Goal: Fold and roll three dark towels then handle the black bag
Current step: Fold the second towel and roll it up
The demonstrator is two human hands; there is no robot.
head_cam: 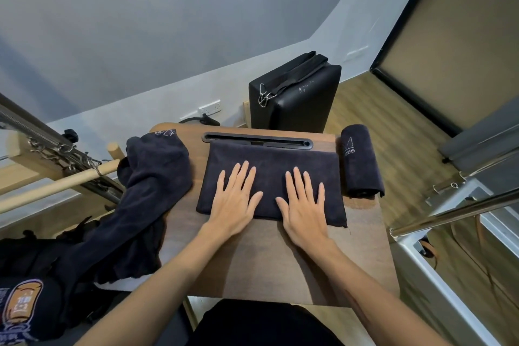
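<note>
Your left hand (pixel 237 195) and right hand (pixel 304 203) lie flat, fingers straight and spread, pressing the folded towel (pixel 271 168) on the wooden table (pixel 252 261); neither grasps anything. Smooth outward to flatten creases and square the edges before you roll, keeping the roll tight. Both forearms reach forward, palms down. A rolled towel (pixel 362 160) sits just right; an unfolded towel (pixel 151 177) drapes left.

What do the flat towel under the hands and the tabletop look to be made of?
Flat towel: looks like soft microfibre or terry, dark and matte, with a fine nap and a loose thread at one corner. Tabletop: dark wood-grain surface, smooth with a slight sheen; whether solid wood or laminate cannot be told.
</note>
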